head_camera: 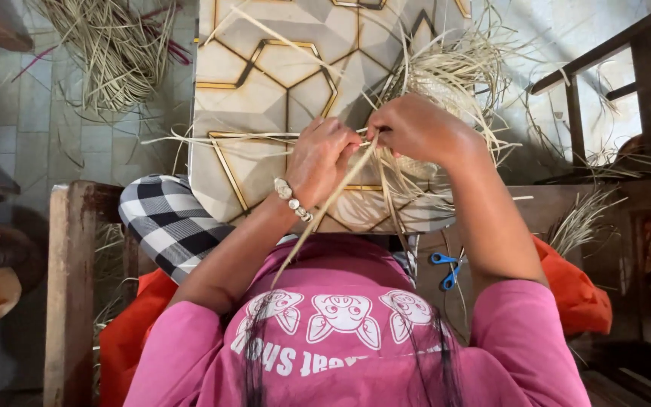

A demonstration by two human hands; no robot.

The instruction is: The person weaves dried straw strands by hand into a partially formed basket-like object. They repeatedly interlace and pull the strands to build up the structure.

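My left hand [322, 160], with a beaded bracelet on the wrist, pinches pale straw strips against a tile-patterned board [265, 83] on my lap. My right hand [414, 128] grips strands of a woven straw piece [446, 75] whose loose ends fan out to the right. Both hands meet on one long strip [325, 207] that runs back toward my pink shirt. The weave under my fingers is hidden.
A bundle of loose straw [114, 53] lies on the tiled floor at upper left. Blue-handled scissors [446, 267] rest by my right arm. A checkered cloth [171, 222] and orange fabric [578, 298] lie on the wooden bench [69, 286]. A wooden frame [627, 68] stands at right.
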